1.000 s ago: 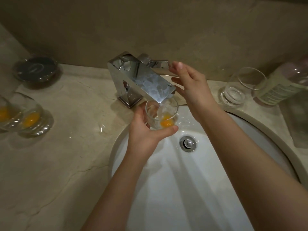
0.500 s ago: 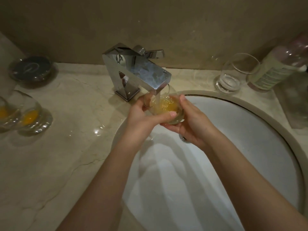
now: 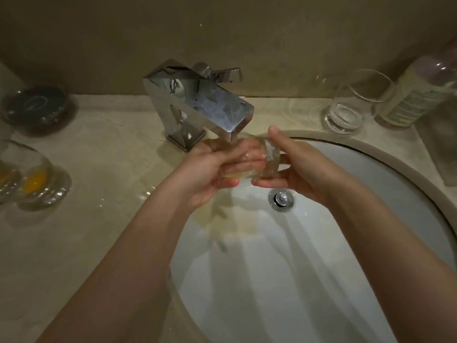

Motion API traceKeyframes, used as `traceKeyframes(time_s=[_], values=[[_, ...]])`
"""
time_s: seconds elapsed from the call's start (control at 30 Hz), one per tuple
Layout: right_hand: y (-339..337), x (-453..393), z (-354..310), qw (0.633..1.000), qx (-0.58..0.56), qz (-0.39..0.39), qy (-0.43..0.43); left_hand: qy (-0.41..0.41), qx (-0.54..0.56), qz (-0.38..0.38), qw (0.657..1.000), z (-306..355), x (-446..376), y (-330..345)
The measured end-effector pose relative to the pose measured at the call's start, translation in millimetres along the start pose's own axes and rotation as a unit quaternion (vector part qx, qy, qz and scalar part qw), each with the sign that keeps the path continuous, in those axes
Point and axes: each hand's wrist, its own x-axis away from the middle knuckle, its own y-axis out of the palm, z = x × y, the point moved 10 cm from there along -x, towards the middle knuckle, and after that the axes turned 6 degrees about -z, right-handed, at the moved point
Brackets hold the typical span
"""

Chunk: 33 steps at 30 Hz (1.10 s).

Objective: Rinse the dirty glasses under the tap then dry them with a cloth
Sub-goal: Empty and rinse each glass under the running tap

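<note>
You are in the middle of the rinsing: your left hand (image 3: 210,169) has its fingers pushed inside the glass (image 3: 257,160) while your right hand (image 3: 304,169) grips its base, and you hold it on its side just under the spout of the tap (image 3: 197,105), above the sink (image 3: 371,169). The glass looks almost clear, with only pale yellowish water running out of it. I judge that much is left, because two dirty glasses (image 3: 34,179) with orange residue wait on the tabletop (image 3: 111,169) at your left, one clean-looking glass (image 3: 351,105) stands at the right, and I see no cloth for drying.
</note>
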Motion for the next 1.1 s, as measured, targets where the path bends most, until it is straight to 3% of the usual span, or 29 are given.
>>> traceKeyframes(time_s=[0.17, 0.37, 0.57, 0.7, 0.9, 1.1], values=[[-7, 1, -13, 0.998, 0.019, 0.001, -0.057, -0.012, 0.065, -0.006, 0.998, -7, -1, 0], [-3, 7, -8, 0.999, 0.035, -0.025, -0.006, -0.004, 0.056, -0.003, 0.998, -7, -1, 3], [-10, 14, -10, 0.996, 0.056, 0.014, -0.063, -0.015, 0.092, -0.003, 0.996, -5, 1, 3], [-8, 12, 1, 1.000, 0.009, -0.005, 0.009, -0.017, 0.042, -0.011, 0.999, -5, 0, 8], [-15, 17, -8, 0.998, 0.035, 0.009, -0.049, -0.028, 0.083, -0.021, 0.996, -4, -2, 15], [-10, 14, 4, 1.000, 0.005, 0.021, 0.005, -0.017, 0.057, -0.008, 0.998, -9, -5, 15]])
